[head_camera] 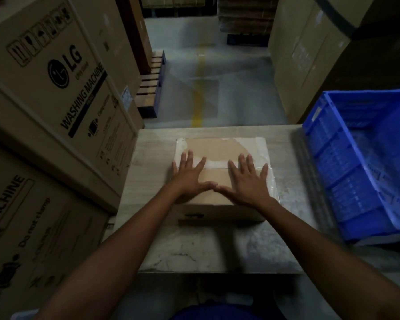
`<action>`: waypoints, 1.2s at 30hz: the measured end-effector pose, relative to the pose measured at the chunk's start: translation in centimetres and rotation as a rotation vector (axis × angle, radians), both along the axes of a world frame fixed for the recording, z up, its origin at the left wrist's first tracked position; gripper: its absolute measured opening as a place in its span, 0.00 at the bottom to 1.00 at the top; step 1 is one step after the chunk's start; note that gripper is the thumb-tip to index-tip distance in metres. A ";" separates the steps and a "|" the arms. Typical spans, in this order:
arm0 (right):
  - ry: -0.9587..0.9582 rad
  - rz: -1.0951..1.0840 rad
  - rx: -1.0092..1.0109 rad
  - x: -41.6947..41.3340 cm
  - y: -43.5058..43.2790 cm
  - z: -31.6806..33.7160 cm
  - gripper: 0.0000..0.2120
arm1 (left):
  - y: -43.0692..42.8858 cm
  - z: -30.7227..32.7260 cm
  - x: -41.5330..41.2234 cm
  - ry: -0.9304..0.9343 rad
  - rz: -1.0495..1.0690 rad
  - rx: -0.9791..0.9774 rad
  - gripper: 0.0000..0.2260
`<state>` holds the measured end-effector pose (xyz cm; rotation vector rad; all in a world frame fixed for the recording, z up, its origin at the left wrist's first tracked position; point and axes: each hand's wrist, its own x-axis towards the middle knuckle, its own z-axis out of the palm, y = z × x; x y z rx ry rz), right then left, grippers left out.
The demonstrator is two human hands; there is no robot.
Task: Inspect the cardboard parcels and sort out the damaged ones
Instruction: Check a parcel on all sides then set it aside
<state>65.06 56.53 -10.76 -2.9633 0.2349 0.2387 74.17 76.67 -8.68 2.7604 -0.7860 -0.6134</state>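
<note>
Pressing flat on a cardboard parcel, the left hand and right hand lie with fingers spread and straight, thumbs nearly meeting near the front edge; neither grips anything. From the head view the parcel sits near the middle of a worn grey table, its top crossed by pale tape and clear film at the edges; a blue crate stands to the right, and stacked washing machine cartons crowd the left. Judged from this, the inspection is under way; dim light and glossy tape could hide a dent or tear, so damage may be missed; hard pressing could crush a weak lid.
</note>
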 end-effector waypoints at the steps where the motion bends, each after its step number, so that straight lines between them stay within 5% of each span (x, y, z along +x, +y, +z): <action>1: -0.004 -0.009 -0.010 -0.5 0.0 0.0 0.53 | 0.3 0.1 0.2 -0.002 -0.022 0.003 0.46; 6: -0.009 -0.162 -0.014 -1.8 0.3 0.1 0.53 | 1.0 -0.7 -0.4 -0.078 0.024 0.019 0.48; 15: -0.195 -0.852 0.562 1.3 -1.0 3.2 0.38 | -0.5 -0.7 2.8 0.263 0.872 -0.642 0.53; 21: -0.273 -0.973 0.700 2.1 -2.3 5.4 0.41 | -0.3 1.7 3.7 0.175 0.967 -0.834 0.22; 24: -0.345 -0.969 0.714 2.7 -2.3 6.8 0.36 | -0.6 3.4 4.2 0.095 0.980 -0.917 0.16; 28: -0.514 -1.001 0.869 3.3 -2.6 8.4 0.26 | -0.4 5.3 4.5 0.069 1.042 -1.093 0.19; 33: -0.523 -1.013 1.009 2.0 -1.7 6.8 0.28 | 0.8 4.5 4.8 0.178 1.094 -1.155 0.43; 36: -0.488 -0.958 0.988 1.0 -0.7 5.4 0.34 | 0.9 4.9 3.2 0.168 1.092 -1.084 0.29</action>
